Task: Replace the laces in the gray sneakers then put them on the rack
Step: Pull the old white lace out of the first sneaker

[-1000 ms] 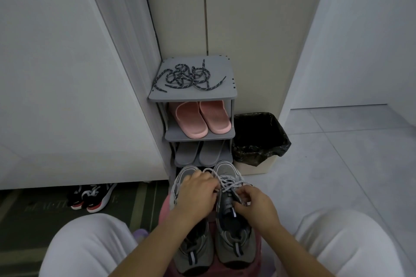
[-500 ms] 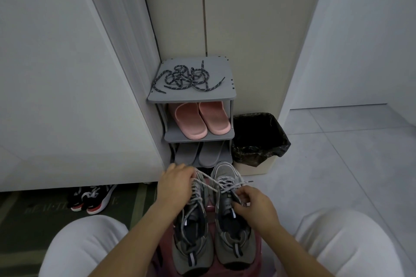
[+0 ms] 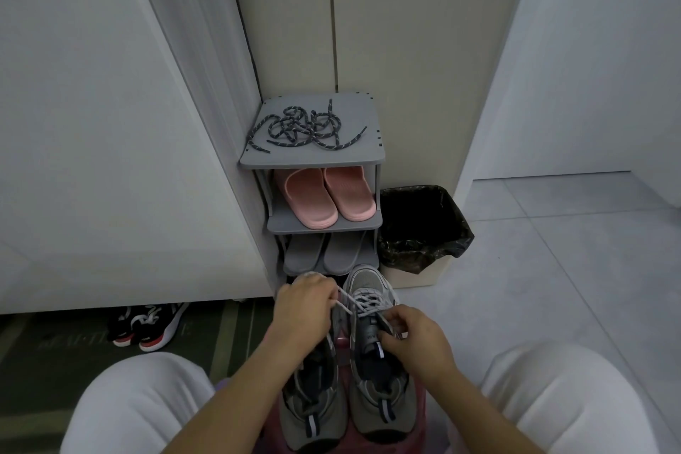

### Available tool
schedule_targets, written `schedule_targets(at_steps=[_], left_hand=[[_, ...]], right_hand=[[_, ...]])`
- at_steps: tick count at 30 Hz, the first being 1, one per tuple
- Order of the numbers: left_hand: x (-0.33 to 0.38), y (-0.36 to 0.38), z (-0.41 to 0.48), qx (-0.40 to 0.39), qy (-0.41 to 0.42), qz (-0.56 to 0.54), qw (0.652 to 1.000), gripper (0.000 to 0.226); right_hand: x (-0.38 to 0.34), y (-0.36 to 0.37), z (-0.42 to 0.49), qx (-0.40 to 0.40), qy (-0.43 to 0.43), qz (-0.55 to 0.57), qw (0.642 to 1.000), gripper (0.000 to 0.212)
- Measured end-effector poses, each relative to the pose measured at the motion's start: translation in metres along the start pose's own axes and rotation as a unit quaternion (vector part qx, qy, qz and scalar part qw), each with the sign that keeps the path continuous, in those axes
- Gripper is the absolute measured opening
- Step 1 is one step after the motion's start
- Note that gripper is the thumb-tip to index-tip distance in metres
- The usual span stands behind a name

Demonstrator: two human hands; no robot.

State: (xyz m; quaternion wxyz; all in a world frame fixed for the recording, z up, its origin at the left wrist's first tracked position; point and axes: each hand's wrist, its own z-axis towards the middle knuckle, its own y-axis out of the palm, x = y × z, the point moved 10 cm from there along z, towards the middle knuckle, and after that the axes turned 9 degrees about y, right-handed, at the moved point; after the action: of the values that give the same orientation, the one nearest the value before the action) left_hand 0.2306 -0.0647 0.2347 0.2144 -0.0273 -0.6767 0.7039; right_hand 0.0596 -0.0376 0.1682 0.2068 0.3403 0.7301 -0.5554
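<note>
**A:** While both gray sneakers stand side by side on the pink stool between the knees, toes at 12 o'clock, which way does the lace lie from the fingers?

**B:** The light lace crisscrosses the eyelets of the right sneaker. One strand leaves them toward 10 o'clock and ends in the left hand, whose fingers are curled round it. That strand runs sideways, across the shoe's long axis, which lies 6 to 12.

**A:** And the other hand?

**B:** The right hand sits at about 4 o'clock of the lacing, against the tongue. Its thumb and forefinger pinch the lace there, though which strand is too small to tell. It is the hand nearer the eyelets.

**A:** What about the left sneaker?

**B:** It's mostly under the left forearm. I can't tell whether it is laced.

**A:** So what does the coming move turn on?

**B:** I'd judge it's that sideways line. The right hand steadies the shoe while the left draws the strand out toward 10. The dark laces lie tangled on top of the rack at 12 o'clock, beyond the toes and well apart from both hands. The left hand looks the nearer one for that reach.
</note>
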Motion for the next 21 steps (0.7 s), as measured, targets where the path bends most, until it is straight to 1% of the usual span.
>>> schedule_targets(at_steps=[3, 5, 8, 11, 13, 16, 21], left_hand=[[-0.027, -0.015, -0.003, 0.03, -0.04, -0.008, 0.999, 0.008], [-0.036, -0.016, -0.005, 0.028, -0.048, -0.004, 0.998, 0.008], [-0.025, -0.005, -0.005, -0.008, -0.02, 0.002, 1.0, 0.014], [0.0, 0.01, -0.003, -0.033, 0.022, -0.021, 0.999, 0.026], [0.015, 0.018, -0.001, -0.043, 0.03, -0.027, 0.998, 0.021], [0.025, 0.022, 0.001, -0.035, 0.024, -0.048, 0.998, 0.016], [0.016, 0.02, 0.0, -0.054, 0.027, -0.05, 0.997, 0.013]], right_hand=[[0.0, 0.0, 0.0, 0.0, 0.0, 0.002, 1.0, 0.025], [0.0, 0.0, 0.0, 0.001, 0.002, 0.0, 1.0, 0.023], [0.0, 0.0, 0.0, 0.003, 0.004, -0.004, 1.0, 0.023], [-0.002, 0.0, -0.001, 0.003, 0.003, -0.006, 1.0, 0.026], [-0.003, -0.001, -0.002, 0.006, 0.0, -0.001, 1.0, 0.026], [-0.003, -0.002, -0.003, 0.006, -0.004, 0.001, 1.0, 0.027], [-0.003, -0.002, -0.003, 0.005, 0.0, -0.003, 1.0, 0.026]])
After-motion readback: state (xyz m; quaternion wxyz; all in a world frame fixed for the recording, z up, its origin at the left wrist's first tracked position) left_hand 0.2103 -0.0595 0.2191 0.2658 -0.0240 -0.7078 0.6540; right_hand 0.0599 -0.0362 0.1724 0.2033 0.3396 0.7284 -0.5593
